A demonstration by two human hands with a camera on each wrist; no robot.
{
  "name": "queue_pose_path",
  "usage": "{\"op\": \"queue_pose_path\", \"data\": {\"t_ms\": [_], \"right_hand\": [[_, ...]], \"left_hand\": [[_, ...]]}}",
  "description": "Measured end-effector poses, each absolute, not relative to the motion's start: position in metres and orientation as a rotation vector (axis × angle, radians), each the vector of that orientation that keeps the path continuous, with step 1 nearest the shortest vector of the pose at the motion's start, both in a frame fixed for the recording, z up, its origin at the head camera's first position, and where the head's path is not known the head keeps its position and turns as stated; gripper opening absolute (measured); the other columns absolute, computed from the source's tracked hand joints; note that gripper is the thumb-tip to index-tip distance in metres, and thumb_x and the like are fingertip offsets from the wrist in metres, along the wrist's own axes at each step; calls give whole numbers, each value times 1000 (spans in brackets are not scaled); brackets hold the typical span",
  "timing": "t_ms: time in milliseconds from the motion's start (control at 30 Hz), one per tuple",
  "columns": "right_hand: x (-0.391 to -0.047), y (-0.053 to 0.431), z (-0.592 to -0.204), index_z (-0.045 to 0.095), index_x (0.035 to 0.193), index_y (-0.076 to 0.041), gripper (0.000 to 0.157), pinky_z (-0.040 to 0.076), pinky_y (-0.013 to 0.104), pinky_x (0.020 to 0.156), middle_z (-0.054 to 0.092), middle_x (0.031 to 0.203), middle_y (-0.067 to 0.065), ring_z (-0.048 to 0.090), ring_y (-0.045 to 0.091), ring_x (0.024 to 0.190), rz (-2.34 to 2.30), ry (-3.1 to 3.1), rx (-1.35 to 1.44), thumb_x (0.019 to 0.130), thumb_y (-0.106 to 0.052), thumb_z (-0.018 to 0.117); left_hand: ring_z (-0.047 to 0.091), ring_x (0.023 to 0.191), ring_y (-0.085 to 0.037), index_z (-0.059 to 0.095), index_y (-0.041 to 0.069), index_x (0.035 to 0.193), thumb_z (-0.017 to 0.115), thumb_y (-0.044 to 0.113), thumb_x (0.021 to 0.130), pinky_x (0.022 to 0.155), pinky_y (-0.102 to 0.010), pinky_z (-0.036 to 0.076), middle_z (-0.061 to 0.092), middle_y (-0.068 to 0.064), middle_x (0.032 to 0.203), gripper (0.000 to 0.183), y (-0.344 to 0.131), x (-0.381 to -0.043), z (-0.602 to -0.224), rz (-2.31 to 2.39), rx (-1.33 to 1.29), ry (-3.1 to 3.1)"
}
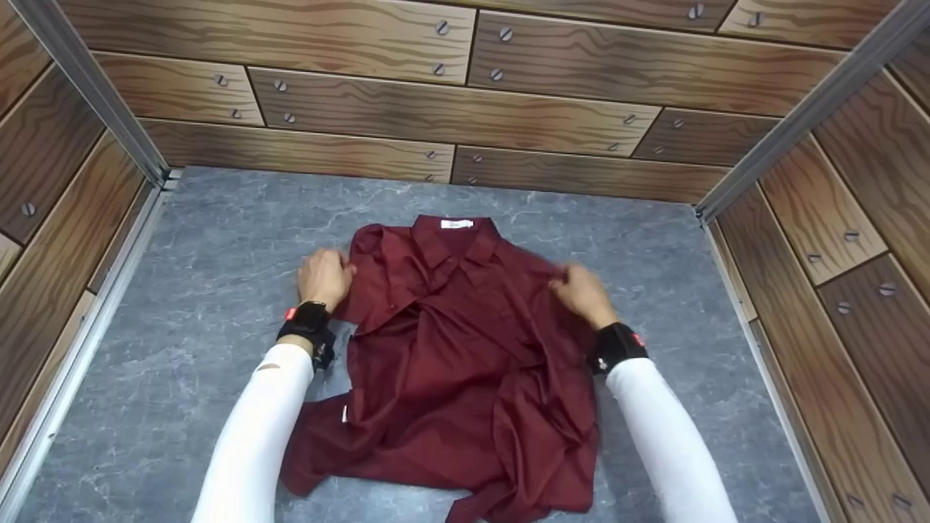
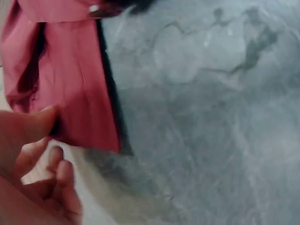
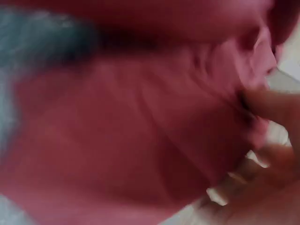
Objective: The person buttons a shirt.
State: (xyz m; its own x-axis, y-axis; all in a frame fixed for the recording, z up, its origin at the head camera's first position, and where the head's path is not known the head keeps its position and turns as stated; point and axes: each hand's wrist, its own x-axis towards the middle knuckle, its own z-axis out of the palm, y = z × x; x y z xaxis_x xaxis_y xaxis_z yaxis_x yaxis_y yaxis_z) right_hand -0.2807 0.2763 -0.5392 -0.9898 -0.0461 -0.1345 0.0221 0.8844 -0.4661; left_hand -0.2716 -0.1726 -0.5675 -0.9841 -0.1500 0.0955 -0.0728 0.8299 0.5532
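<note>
A dark red collared shirt [image 1: 450, 349] lies front up and rumpled on the grey floor, its collar [image 1: 456, 240] pointing away from me with a white label inside. My left hand [image 1: 325, 278] pinches the edge of the short sleeve [image 1: 374, 280] on the left. In the left wrist view the thumb [image 2: 33, 124] lies on top of that cloth, the other fingers curled below. On the other side my right hand [image 1: 583, 294] pinches the cloth near the right shoulder. Blurred red fabric [image 3: 117, 131] spreads from its fingers in the right wrist view.
Grey marbled flooring [image 1: 182, 305] surrounds the shirt. Wood-patterned panels [image 1: 363, 102] stand at the back and both sides, with metal rails [image 1: 80, 349] along the edges. The shirt's lower part is bunched, with one flap [image 1: 316, 436] spread to the left and a small white tag [image 1: 345, 414].
</note>
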Motion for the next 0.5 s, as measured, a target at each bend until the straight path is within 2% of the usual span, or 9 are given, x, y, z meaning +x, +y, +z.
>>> {"op": "queue_pose_path", "data": {"t_ms": [133,267,333,433,500], "right_hand": [[-284,289,-524,57,122,9,29,46,58,96,66,116,32,62,49,110,-1069,3140,-8,98,-8,59],[-283,304,-514,58,122,4,26,45,57,95,67,117,29,63,48,109,-1214,3270,-4,99,-8,60],[-281,309,-515,59,123,2,26,46,57,96,67,119,27,63,46,111,-1160,3240,-20,100,-10,59],[-277,314,-520,58,131,0,34,46,58,98,66,126,27,62,45,116,-969,3060,-89,102,-17,57],[-274,316,-525,59,136,1,43,45,60,101,64,131,28,60,46,121,-836,2908,-130,105,-28,54]], "left_hand": [[62,101,-45,64,0,104,65,9,99,86,-58,49,62,-22,110,10,-183,-276,-549,-975,168,-2530],[59,110,-42,61,-2,104,65,4,98,93,-53,47,57,-21,121,10,-195,-279,-533,-1015,137,-2267],[59,113,-42,60,-2,105,64,2,98,96,-52,46,60,-21,123,9,-201,-279,-531,-1033,131,-2248],[64,103,-45,58,-1,110,57,1,99,90,-56,47,67,-23,112,12,-209,-274,-533,-1076,143,-2405],[65,98,-45,58,0,117,54,5,98,86,-56,48,68,-25,109,20,-214,-270,-537,-1151,150,-2621]]}}
